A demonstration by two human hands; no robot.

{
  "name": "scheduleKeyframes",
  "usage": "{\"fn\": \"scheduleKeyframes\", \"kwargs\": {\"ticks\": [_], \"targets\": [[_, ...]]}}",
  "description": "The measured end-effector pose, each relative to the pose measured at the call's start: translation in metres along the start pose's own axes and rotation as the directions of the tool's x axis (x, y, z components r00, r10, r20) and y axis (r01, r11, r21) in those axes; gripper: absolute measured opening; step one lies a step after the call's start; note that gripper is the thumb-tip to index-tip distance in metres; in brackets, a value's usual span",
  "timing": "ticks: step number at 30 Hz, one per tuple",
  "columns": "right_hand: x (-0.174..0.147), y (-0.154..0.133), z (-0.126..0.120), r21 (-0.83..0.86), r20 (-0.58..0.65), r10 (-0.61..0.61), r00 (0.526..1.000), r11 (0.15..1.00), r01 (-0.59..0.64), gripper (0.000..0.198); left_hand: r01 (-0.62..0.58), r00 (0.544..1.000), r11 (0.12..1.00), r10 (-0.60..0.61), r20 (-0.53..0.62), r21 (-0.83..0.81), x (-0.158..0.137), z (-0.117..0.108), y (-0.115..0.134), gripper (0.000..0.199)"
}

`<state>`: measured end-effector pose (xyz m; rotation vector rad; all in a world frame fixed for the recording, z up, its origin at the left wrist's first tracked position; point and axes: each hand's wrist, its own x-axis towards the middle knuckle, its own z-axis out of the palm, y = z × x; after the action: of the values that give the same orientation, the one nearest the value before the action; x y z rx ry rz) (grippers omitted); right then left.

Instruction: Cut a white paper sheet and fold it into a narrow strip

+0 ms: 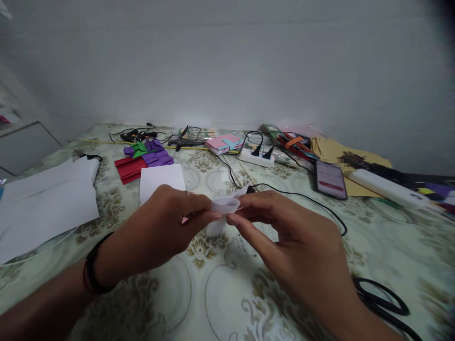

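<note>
Between my two hands, above the middle of the table, is a white paper strip point(225, 205) bent into a loop, with one tail hanging below and another rising to the right. My left hand point(170, 213) pinches the loop's left side between thumb and fingers. On the right side, my right hand point(287, 232) closes thumb and fingertips on the same strip. Just beyond my left hand lies a white square of paper point(161, 177). Folded red paper point(130, 169) and purple paper strips point(158, 157) sit behind it.
Large white sheets point(46, 203) lie at the left. A power strip point(256, 157) with black plugs, a pink paper stack point(223, 143) and pliers point(186, 142) are at the back. A phone point(330, 180) rests at the right, near a white glue gun-like stick point(389, 188). Black cable crosses the patterned tablecloth.
</note>
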<state>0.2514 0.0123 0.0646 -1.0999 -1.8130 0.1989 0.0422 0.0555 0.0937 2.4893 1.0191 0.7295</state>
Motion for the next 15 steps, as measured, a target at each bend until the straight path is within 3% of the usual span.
{"fn": "scheduleKeyframes", "kwargs": {"ticks": [11, 15], "targets": [[0.0018, -0.0050, -0.0032, -0.107, -0.057, -0.063, 0.996, 0.993, 0.056, 0.005, -0.015, 0.998, 0.999, 0.014, -0.056, -0.030, 0.0049, -0.0003, 0.0042, 0.033], [0.0050, -0.0074, -0.0060, -0.059, -0.076, -0.060, 0.995, 0.997, 0.055, 0.006, -0.020, 0.998, 0.995, 0.014, -0.059, -0.098, 0.0056, -0.0065, 0.0091, 0.022]]}}
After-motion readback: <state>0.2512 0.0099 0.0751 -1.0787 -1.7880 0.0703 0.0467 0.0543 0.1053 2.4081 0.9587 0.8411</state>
